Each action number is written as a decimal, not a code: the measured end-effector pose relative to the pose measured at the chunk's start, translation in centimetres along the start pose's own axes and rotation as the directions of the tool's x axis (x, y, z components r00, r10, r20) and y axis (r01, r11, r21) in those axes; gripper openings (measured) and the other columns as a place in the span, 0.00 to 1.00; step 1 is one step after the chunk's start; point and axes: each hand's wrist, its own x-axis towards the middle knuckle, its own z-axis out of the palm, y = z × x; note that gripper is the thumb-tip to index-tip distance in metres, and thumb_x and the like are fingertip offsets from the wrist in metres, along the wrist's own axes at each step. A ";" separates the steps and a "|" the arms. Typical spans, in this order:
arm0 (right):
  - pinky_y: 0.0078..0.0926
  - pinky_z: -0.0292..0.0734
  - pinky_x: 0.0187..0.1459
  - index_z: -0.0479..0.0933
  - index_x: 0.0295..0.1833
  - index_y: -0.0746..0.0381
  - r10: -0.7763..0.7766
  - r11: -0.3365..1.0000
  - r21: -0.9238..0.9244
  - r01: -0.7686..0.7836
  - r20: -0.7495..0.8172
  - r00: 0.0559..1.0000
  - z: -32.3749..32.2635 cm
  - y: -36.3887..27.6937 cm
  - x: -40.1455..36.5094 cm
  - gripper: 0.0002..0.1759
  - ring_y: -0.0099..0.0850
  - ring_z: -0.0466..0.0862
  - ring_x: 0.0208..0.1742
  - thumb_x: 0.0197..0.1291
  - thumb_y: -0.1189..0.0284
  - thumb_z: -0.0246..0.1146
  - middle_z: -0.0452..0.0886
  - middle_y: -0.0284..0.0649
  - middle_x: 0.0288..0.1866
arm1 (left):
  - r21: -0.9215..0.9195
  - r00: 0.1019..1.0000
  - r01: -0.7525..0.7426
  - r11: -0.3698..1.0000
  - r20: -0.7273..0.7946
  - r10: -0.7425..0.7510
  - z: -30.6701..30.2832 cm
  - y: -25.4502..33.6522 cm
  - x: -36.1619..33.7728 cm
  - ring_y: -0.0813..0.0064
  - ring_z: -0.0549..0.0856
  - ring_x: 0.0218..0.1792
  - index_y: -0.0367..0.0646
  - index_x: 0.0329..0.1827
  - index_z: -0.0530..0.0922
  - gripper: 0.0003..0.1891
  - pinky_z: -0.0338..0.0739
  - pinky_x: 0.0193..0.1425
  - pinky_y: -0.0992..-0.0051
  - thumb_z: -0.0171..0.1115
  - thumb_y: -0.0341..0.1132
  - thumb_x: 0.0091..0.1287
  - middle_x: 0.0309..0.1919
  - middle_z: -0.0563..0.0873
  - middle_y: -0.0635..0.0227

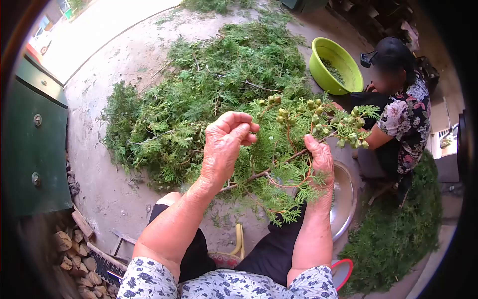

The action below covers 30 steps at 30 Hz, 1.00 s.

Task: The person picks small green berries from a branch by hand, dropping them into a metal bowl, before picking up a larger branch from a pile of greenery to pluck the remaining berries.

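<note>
A leafy conifer branch (256, 175) with clusters of small green cones (354, 130) lies across the space in front of my lap. My right hand (321, 162) is closed around its stem, thumb up, just below the cones. To the left of the cones, my left hand (224, 142) is raised with its thumb and fingers pinched together. Whatever sits between those fingertips, if anything, is too small to make out. Behind both hands spreads a large heap of cut green branches (234, 65) on the concrete floor.
A person (411, 109) in a dark cap crouches at the right, beside a lime-green tub (348, 60) holding small green pieces. A metal basin (348, 192) stands by my right forearm. More greenery (398, 239) lies at lower right. A green cabinet (42, 144) and chopped wood (82, 264) are left.
</note>
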 end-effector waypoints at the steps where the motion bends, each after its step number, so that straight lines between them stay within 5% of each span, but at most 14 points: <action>1: 0.22 0.79 0.34 0.79 0.40 0.68 0.004 0.999 0.044 -0.004 -0.005 1.000 0.3 -0.1 -0.1 0.15 0.24 0.83 0.30 0.62 0.65 0.58 0.83 0.40 0.34 | 0.041 0.999 0.022 0.999 0.035 -0.023 0.4 0.2 -0.2 0.80 0.82 0.30 0.38 0.43 0.78 0.06 0.77 0.36 0.79 0.57 0.27 0.64 0.34 0.85 0.65; 4: 0.23 0.79 0.35 0.79 0.41 0.69 0.005 0.998 0.069 -0.007 0.022 1.000 0.4 0.1 -0.2 0.15 0.25 0.83 0.31 0.62 0.66 0.58 0.83 0.41 0.36 | 0.115 0.994 0.013 0.993 0.109 -0.025 1.0 0.2 -0.4 0.81 0.81 0.30 0.38 0.42 0.79 0.07 0.75 0.35 0.80 0.60 0.28 0.63 0.33 0.85 0.67; 7: 0.24 0.79 0.36 0.79 0.41 0.69 0.022 0.996 0.081 -0.023 0.013 1.000 1.0 0.1 -0.5 0.15 0.25 0.83 0.31 0.62 0.66 0.58 0.83 0.41 0.35 | 0.310 0.964 0.128 0.942 0.183 -0.191 1.3 0.3 -0.8 0.84 0.79 0.30 0.37 0.41 0.82 0.09 0.73 0.36 0.82 0.64 0.31 0.61 0.31 0.85 0.71; 11: 0.23 0.79 0.36 0.79 0.41 0.68 0.024 0.991 0.129 -0.027 0.023 0.999 0.7 0.9 -0.2 0.15 0.25 0.83 0.32 0.62 0.66 0.59 0.83 0.40 0.36 | 0.165 0.954 0.204 0.965 0.186 -0.234 1.9 -1.0 -1.0 0.85 0.78 0.32 0.36 0.40 0.83 0.10 0.72 0.39 0.81 0.67 0.33 0.59 0.31 0.84 0.72; 19: 0.19 0.73 0.40 0.80 0.43 0.66 -0.078 0.993 -0.089 0.083 0.065 0.995 1.6 1.3 0.8 0.17 0.19 0.78 0.36 0.63 0.62 0.60 0.82 0.33 0.37 | -0.093 0.987 0.152 0.984 0.072 -0.146 3.5 -0.4 -0.4 0.87 0.74 0.27 0.40 0.39 0.84 0.08 0.67 0.34 0.83 0.68 0.33 0.58 0.28 0.83 0.77; 23: 0.19 0.69 0.45 0.79 0.45 0.65 -0.376 0.915 -0.165 0.368 -0.020 0.926 2.6 1.5 1.6 0.15 0.19 0.75 0.42 0.60 0.64 0.64 0.80 0.31 0.42 | -0.133 0.995 0.096 0.987 0.024 -0.093 3.2 0.1 0.6 0.90 0.74 0.25 0.41 0.36 0.84 0.06 0.66 0.29 0.85 0.67 0.32 0.58 0.26 0.82 0.80; 27: 0.23 0.68 0.47 0.75 0.51 0.66 -0.257 0.946 -0.206 0.250 -0.004 0.966 1.9 3.0 2.6 0.19 0.21 0.74 0.43 0.59 0.64 0.65 0.79 0.32 0.41 | -0.107 0.994 0.000 0.994 0.105 0.011 2.2 2.0 1.1 0.87 0.77 0.22 0.40 0.39 0.83 0.06 0.68 0.23 0.88 0.64 0.31 0.61 0.25 0.83 0.75; 30: 0.25 0.69 0.45 0.72 0.55 0.63 -0.170 0.967 -0.228 0.114 -0.243 0.955 3.5 4.8 2.1 0.19 0.23 0.75 0.42 0.57 0.71 0.62 0.79 0.36 0.41 | -0.102 0.991 -0.067 0.993 0.110 0.078 2.2 2.3 0.6 0.82 0.82 0.26 0.36 0.40 0.82 0.06 0.77 0.30 0.85 0.63 0.27 0.61 0.28 0.83 0.70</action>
